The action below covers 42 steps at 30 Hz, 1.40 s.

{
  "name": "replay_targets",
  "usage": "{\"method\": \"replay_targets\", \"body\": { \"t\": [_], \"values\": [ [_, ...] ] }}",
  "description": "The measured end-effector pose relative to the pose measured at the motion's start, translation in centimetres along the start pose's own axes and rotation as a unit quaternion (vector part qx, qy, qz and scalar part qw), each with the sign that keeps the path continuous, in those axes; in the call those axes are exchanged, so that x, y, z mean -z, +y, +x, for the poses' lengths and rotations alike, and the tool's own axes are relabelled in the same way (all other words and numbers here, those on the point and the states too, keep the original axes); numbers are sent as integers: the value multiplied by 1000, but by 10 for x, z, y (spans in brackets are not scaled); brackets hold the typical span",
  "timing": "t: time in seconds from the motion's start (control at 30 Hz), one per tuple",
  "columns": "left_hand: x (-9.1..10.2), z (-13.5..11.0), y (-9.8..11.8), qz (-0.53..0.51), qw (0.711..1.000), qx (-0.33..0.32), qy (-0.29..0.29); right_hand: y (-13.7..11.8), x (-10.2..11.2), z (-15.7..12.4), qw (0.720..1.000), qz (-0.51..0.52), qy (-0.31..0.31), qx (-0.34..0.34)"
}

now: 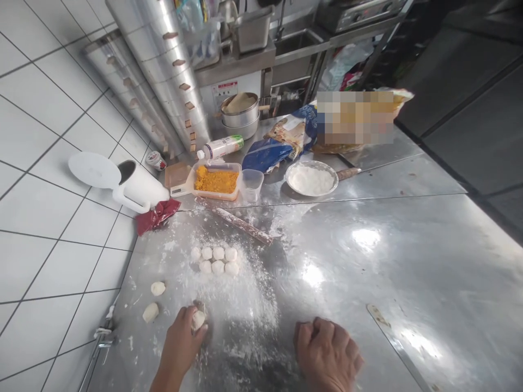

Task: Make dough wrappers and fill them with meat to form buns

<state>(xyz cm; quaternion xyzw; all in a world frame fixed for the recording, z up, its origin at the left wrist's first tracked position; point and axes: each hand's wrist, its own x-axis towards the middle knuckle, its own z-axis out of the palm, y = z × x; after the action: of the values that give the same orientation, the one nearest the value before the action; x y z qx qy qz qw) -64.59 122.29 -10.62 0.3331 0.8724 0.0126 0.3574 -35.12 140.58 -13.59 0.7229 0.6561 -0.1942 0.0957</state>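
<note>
My left hand point(182, 343) grips a small white dough ball point(199, 318) on the floured steel table point(368, 261). My right hand point(327, 354) rests on the table as a closed fist; nothing shows in it. Several round dough balls point(214, 260) lie in two rows in the flour ahead of my left hand. Two more dough pieces point(157, 288) point(150, 312) lie to the left near the wall. A floured rolling pin point(237, 220) lies diagonally beyond the balls.
At the back stand a tub of orange filling point(216, 179), a small clear cup point(251, 185), a bowl of flour point(311, 178), a blue flour bag point(278, 144), a white jug point(137, 185) and a red cloth point(157, 215). A scraper point(378, 316) lies right.
</note>
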Motion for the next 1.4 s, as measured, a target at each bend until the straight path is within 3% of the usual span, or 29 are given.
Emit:
{"method": "replay_targets", "body": {
  "t": [0.13, 0.23, 0.37, 0.53, 0.63, 0.7, 0.8, 0.9, 1.0, 1.07, 1.17, 1.27, 1.4],
  "values": [
    [3, -4, -5, -13, 998, -44, -52, 0, 0, -1, 1000, 0, -2, 0],
    [2, -8, -7, -4, 998, -34, -61, 0, -2, -1, 1000, 4, -4, -8],
    [-13, -13, -1, 25, 999, -23, 35, 0, -3, 0, 1000, 4, -5, -10],
    [-54, 7, 18, 49, 977, -16, 209, 2, -5, 2, 999, 22, -22, -19],
    [-73, 22, 29, 66, 963, -15, 260, 2, -5, 1, 1000, 11, -16, -11],
    [-76, 26, 34, 60, 962, -15, 267, 2, -4, 0, 1000, 7, -15, -5],
    [-59, 25, 30, 5, 976, -21, 217, 3, -4, 0, 1000, 5, -14, -6],
    [-26, 19, 10, -107, 982, -5, 155, 4, -6, 2, 1000, 3, -13, -5],
    [1, 10, -13, -151, 977, 33, 144, 4, -7, 2, 1000, -4, -7, -4],
    [8, 4, -18, -140, 981, 45, 130, 3, -7, 1, 1000, -10, -3, -2],
    [3, -7, -4, -142, 984, 55, 87, 2, -5, 0, 1000, -15, 2, 1],
    [-5, -20, 28, -182, 982, 51, 29, 2, -3, -2, 1000, -15, 8, 10],
    [-4, -25, 74, -327, 937, 38, -117, 3, -1, -3, 1000, -8, 13, 15]
  ]
}}
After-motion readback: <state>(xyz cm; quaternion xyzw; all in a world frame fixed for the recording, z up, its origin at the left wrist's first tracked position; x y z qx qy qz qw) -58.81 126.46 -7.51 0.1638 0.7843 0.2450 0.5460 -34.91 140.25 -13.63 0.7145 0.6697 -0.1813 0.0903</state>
